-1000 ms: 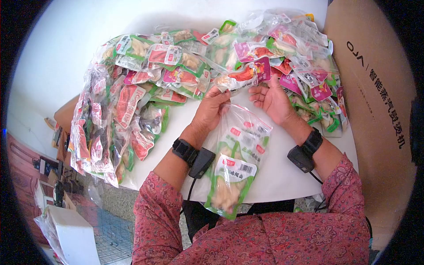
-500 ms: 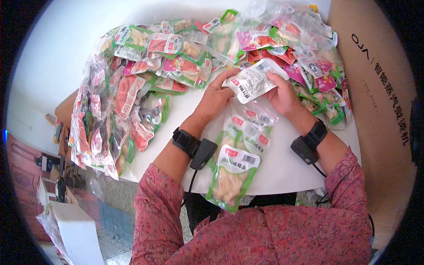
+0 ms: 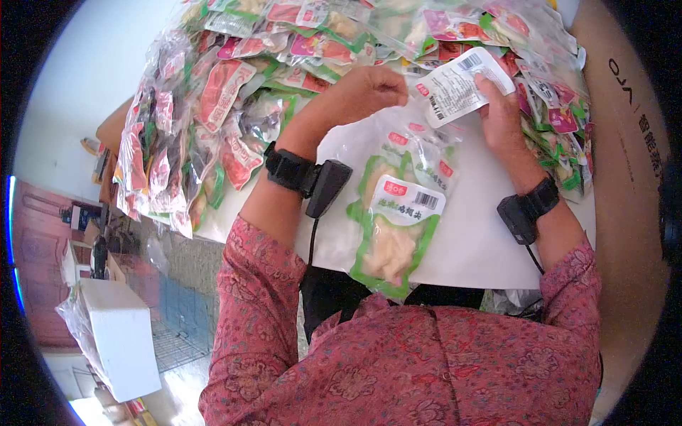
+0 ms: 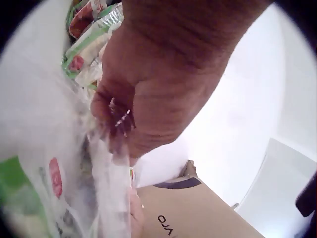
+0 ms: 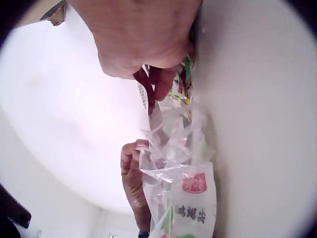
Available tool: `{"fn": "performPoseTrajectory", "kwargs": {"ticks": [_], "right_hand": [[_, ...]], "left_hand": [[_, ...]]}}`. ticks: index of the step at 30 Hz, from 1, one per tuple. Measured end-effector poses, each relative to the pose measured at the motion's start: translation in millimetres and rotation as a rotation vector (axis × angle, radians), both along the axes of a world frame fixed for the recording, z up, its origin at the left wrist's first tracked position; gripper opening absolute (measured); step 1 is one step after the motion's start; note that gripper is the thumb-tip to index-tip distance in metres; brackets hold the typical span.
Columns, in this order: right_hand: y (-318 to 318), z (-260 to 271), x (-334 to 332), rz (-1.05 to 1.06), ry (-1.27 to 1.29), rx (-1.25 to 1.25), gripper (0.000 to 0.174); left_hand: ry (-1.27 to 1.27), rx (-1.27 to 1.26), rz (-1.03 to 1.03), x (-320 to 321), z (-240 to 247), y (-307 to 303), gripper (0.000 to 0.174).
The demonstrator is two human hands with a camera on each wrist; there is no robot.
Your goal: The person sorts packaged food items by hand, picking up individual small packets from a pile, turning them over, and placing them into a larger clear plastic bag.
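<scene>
My right hand (image 3: pixel 503 117) pinches a food packet (image 3: pixel 455 94) at its right edge, its white printed back with a barcode facing up. Below the packet lies a clear plastic bag (image 3: pixel 339 234) holding green-and-white packets (image 3: pixel 394 241) of pale meat pieces, reaching past the table's near edge. At the bag's upper end, my left hand (image 3: pixel 348 99) has its fingers curled on the clear film (image 4: pixel 106 183), seen gathered under them in the left wrist view. The right wrist view shows the packet edge-on between thumb and fingers, close over the bag's mouth.
Filled bags of packets (image 3: pixel 224 92) are heaped along the left and back of the white table (image 3: pixel 490 227). More packets (image 3: pixel 561 113) pile up at the right, beside a large cardboard box (image 3: pixel 618 177). A white box (image 3: pixel 124 341) stands on the floor at left.
The packet was turned from its purple, printed front to its white back, with both hands on it. My left hand then left it for the bag's edge, while the right moved the packet rightward.
</scene>
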State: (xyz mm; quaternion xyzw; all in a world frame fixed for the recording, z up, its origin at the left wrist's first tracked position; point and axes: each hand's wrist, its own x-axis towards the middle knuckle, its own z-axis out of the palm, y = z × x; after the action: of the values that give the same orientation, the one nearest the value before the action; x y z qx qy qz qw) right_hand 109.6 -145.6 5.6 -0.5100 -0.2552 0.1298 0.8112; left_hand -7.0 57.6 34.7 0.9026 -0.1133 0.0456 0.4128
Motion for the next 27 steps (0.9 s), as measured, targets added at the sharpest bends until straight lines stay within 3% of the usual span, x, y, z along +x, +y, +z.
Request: {"fn": "performPoseTrajectory", "kwargs": {"ticks": [1, 5, 7, 11, 14, 16, 17, 19, 20, 24, 26, 27], "right_hand": [[1, 0, -1, 0.01, 0.003, -0.002, 0.044], [0, 5, -1, 0.031, 0.098, 0.003, 0.047], [-1, 9, 1, 0.247, 0.048, -0.013, 0.044], [0, 20, -15, 0.315, 0.067, -0.14, 0.042], [-4, 12, -14, 0.229, -0.135, -0.359, 0.043], [-13, 33, -19, 0.205, -0.306, -0.836, 0.046], [-15, 28, -13, 0.217, -0.299, -0.829, 0.046], [-13, 26, -1, 0.569, -0.01, -0.484, 0.046], [-11, 22, -1, 0.655, -0.054, -0.399, 0.048], [-3, 10, -20, 0.728, 0.091, -0.299, 0.048], [-7, 19, -36, 0.942, -0.15, -0.46, 0.047], [-10, 29, -41, 0.943, -0.149, -0.448, 0.047]], "left_hand": [[-0.113, -0.118, -0.047, -1, 2, -5, 0.01], [-0.107, -0.484, -0.09, -11, 17, -33, 0.008], [-0.173, -0.464, -0.134, -9, 19, -35, 0.01], [-0.218, -0.336, -0.08, -8, 23, -33, 0.01], [-0.222, -0.15, -0.103, -6, 34, -33, 0.01], [-0.214, -0.025, -0.132, -9, 47, -36, 0.01], [-0.17, 0.04, -0.142, -10, 54, -37, 0.01], [-0.118, 0.119, -0.147, -12, 63, -39, 0.01], [-0.139, 0.078, -0.155, -13, 67, -41, 0.012], [-0.113, 0.03, -0.169, -12, 72, -57, 0.012], [-0.129, 0.039, -0.202, -9, 69, -63, 0.013], [-0.221, 0.067, -0.22, -8, 69, -67, 0.013]]}}
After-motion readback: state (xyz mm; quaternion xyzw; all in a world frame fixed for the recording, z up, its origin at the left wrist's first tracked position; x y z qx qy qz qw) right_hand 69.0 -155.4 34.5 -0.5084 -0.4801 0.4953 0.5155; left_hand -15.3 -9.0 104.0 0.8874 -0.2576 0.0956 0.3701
